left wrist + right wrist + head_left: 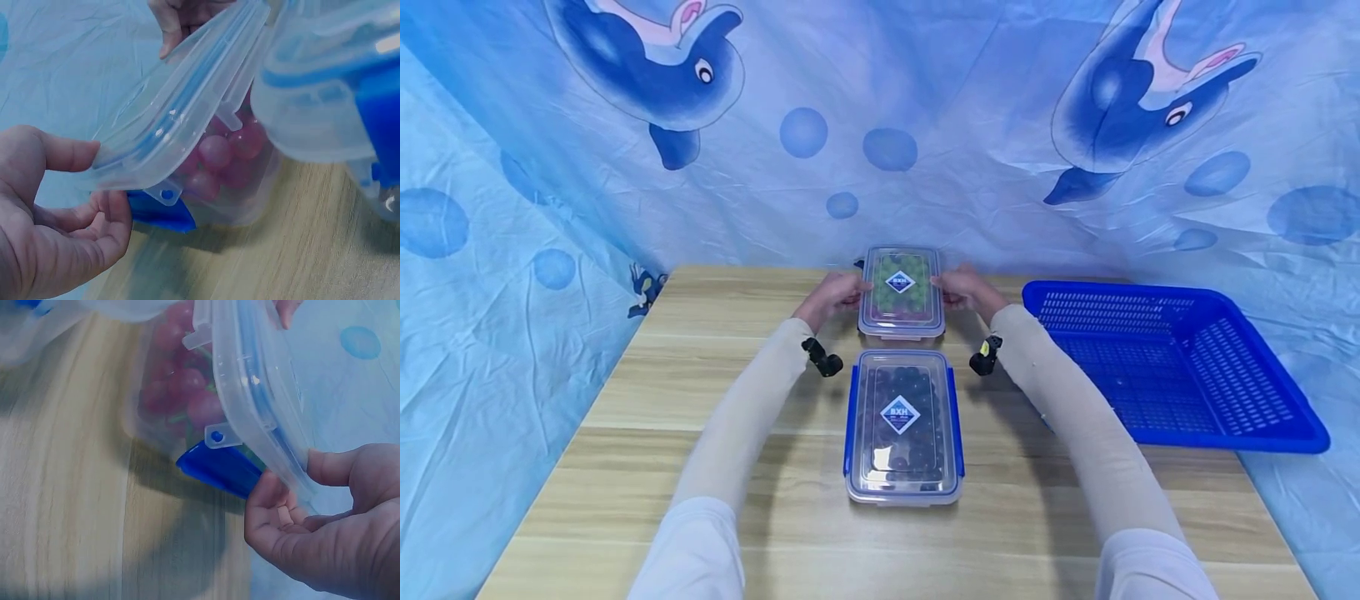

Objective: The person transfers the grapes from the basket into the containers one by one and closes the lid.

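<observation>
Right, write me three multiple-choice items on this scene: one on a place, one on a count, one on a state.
1. Where is the blue basket?
A. on the table's right side
B. on the table's left side
C. on top of the boxes

2. How many lidded clear boxes are on the table?
A. one
B. two
C. four

3. What state is the lid of the far box in?
A. clipped down flat
B. lifted at the edge, side clasps hanging loose
C. lying in the basket

Key: 1 A, the basket sits right of the near box. 2 B, the head view shows just the near and far boxes. 3 B, both wrist views show the left hand and right hand raising the lid above the loose blue clasp.
</observation>
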Motion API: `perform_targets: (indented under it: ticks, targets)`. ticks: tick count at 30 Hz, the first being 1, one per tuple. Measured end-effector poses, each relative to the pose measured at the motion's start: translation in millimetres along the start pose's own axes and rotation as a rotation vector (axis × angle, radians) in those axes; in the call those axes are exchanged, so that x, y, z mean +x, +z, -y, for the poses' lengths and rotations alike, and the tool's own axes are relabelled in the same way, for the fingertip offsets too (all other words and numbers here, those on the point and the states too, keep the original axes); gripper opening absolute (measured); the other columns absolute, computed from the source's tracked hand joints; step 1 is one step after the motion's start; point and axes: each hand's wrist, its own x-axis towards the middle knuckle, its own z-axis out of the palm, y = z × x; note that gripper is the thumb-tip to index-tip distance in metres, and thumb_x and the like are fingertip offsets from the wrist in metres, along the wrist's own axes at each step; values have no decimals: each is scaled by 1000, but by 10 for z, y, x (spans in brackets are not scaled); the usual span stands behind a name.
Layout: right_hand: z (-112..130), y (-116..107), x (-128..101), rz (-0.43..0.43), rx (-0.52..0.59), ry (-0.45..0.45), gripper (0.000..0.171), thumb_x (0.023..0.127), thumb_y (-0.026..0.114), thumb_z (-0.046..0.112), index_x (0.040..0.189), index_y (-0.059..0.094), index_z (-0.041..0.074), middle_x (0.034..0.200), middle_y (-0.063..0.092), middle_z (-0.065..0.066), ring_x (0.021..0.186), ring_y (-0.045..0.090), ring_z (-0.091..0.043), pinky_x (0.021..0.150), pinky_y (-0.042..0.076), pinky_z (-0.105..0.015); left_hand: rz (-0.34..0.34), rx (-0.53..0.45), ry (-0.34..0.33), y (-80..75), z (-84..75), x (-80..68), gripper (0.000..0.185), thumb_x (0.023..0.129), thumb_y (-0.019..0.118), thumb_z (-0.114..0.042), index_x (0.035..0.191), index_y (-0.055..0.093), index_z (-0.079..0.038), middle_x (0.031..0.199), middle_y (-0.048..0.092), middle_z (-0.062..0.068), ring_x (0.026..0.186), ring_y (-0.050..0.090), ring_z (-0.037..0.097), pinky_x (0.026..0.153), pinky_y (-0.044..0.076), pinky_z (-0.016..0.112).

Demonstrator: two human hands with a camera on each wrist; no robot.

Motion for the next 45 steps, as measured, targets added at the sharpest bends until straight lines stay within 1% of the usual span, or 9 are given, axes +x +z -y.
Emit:
perform_targets:
  ticks: [6, 14, 20, 25, 29, 32, 34, 40, 45]
  targets:
    - [8, -1, 6, 26, -19, 29, 22, 105, 54, 18, 84, 54, 10, 71, 53, -1, 68, 54, -16, 83, 54, -34, -22, -24, -17, 34, 0, -10, 6, 97, 67, -12, 94, 68, -7, 70, 56, -2, 65, 51, 12, 88, 54, 33]
    - [4, -31, 11, 39, -48, 14, 17, 105, 56, 21, 94, 59, 8, 77, 57, 0, 71, 55, -14, 81, 54, -31, 3, 9, -21, -6, -31, -31, 9, 97, 69, -15, 91, 66, -8, 75, 58, -1, 70, 55, 13, 104, 51, 40]
    - [5, -38, -17, 35, -14, 7, 16, 105, 57, 21, 99, 61, 7, 79, 63, 0, 69, 58, -13, 98, 54, -39, 30, 12, -3, -18, -38, -35, 10, 97, 70, -15, 93, 65, -6, 80, 60, 0, 73, 57, 12, 106, 52, 39]
    - [-6, -35, -32, 12, 6, 8, 16, 104, 60, 22, 101, 62, 6, 85, 65, -3, 71, 61, -14, 108, 50, -46, 47, 22, 1, -27, -25, -36, 14, 97, 70, -17, 103, 68, -4, 88, 65, 0, 80, 61, 12, 104, 53, 36]
    - [-34, -35, -27, -13, 32, 17, 30, 102, 64, 23, 121, 61, 0, 113, 70, -15, 90, 68, -21, 109, 51, -45, 48, 18, 10, -32, -22, -40, 19, 97, 70, -17, 108, 68, -2, 90, 66, 0, 82, 62, 12, 102, 54, 35]
    - [-58, -45, -42, -18, 32, 34, 51, 101, 66, 27, 142, 51, 0, 142, 59, -20, 117, 65, -30, 109, 51, -45, 48, 7, 12, -35, -19, -38, 21, 97, 70, -17, 111, 68, -1, 89, 67, 0, 81, 63, 11, 104, 54, 35]
    - [-82, -59, -50, -13, 35, 57, 64, 100, 66, 31, 151, 42, 2, 152, 49, -21, 130, 57, -35, 108, 52, -49, 49, 0, 16, -34, -12, -37, 24, 97, 71, -17, 114, 68, 1, 88, 68, 0, 81, 64, 11, 105, 53, 37]
    - [-144, -106, -47, 77, 78, 123, 86, 100, 62, 43, 162, 18, 4, 160, 35, -26, 137, 49, -44, 100, 57, -52, 51, 2, 24, -40, 6, -26, 35, 97, 71, -17, 123, 65, 5, 93, 70, 2, 86, 66, 12, 106, 53, 37]
    - [-162, -124, -9, 148, 150, 135, 83, 101, 62, 37, 163, 15, 7, 159, 37, -27, 138, 48, -44, 101, 56, -52, 57, 4, 30, -49, 7, -26, 39, 97, 71, -18, 127, 64, 6, 106, 73, 8, 93, 68, 15, 106, 54, 36]
